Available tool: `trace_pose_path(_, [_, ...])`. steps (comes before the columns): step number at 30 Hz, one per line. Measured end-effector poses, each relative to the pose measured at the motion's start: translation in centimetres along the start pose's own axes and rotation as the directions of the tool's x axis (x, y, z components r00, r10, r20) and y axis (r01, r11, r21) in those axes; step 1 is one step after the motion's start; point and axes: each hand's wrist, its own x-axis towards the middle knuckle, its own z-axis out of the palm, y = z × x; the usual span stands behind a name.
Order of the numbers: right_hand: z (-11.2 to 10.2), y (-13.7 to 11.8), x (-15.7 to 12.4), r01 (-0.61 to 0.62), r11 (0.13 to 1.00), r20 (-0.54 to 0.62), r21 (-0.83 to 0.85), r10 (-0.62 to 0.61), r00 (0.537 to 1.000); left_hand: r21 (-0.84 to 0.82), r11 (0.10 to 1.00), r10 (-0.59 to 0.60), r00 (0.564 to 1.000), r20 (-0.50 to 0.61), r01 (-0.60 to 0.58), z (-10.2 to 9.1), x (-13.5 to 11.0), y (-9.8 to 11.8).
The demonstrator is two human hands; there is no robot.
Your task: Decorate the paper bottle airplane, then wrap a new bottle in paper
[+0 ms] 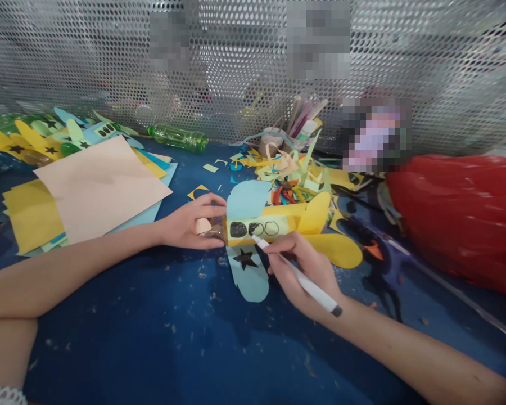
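My right hand (301, 267) pinches a white marker (314, 291), its tip at the partly blackened middle oval (258, 229) on the paper-covered plane (284, 212); my left hand (189, 222) grips the plane's capped end, mid-view on the blue table (152, 337).

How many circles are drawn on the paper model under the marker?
3, along its pale strip: filled circle nearest the left hand, partly filled circle at the marker tip, outlined circle farthest right. Hidden sides may carry more.
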Motion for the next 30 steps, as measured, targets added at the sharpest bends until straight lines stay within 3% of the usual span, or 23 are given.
trace_pose_path(8, [-0.08, -0.13, 0.00, -0.009, 1.000, -0.043, -0.023, 0.008, 0.999, -0.001, 1.000, -0.002, 1.000, 0.005, 0.002, -0.04, 0.04, 0.07])
trace_pose_path(30, [-0.28, -0.34, 0.07, -0.058, 0.998, 0.003, -0.005, 0.058, 0.998, -0.018, 1.000, -0.005, 1.000, -0.005, 0.005, 0.05, -0.02, -0.03])
